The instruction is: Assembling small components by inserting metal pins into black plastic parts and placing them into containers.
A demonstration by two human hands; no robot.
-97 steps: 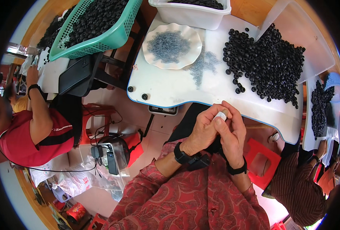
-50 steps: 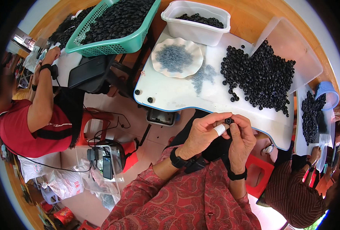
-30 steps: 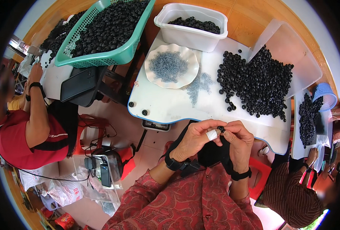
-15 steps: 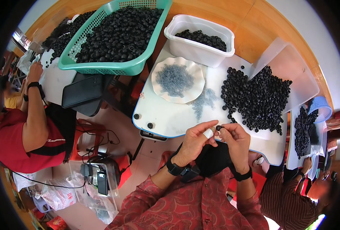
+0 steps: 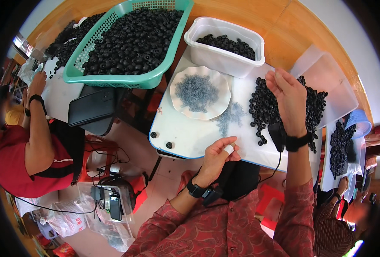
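My left hand (image 5: 220,157), with white tape around one digit, is just off the table's front edge. Its thumb and fingers are pinched together, and I cannot make out what is between them. Over the pile of small round black pieces with holes (image 5: 262,107), my right hand (image 5: 289,96) is raised with curled fingers; whatever they may hold is hidden. Left of the pile stands a scalloped white plate (image 5: 179,102) heaped with tiny grey see-through pieces (image 5: 196,92). More of these grey pieces (image 5: 228,118) are spilled beside it.
A white tub (image 5: 224,55) and a green basket (image 5: 113,79), both holding black pieces, stand at the back. A clear bin (image 5: 337,85) lies tipped behind the pile. Two black pieces (image 5: 169,145) sit near the left table edge. People work at left (image 5: 27,158) and right (image 5: 333,222).
My hands have parted. The right hand has moved up and away over the black pile, and the black piece at my fingertips is no longer visible. My left hand has moved slightly down and left.
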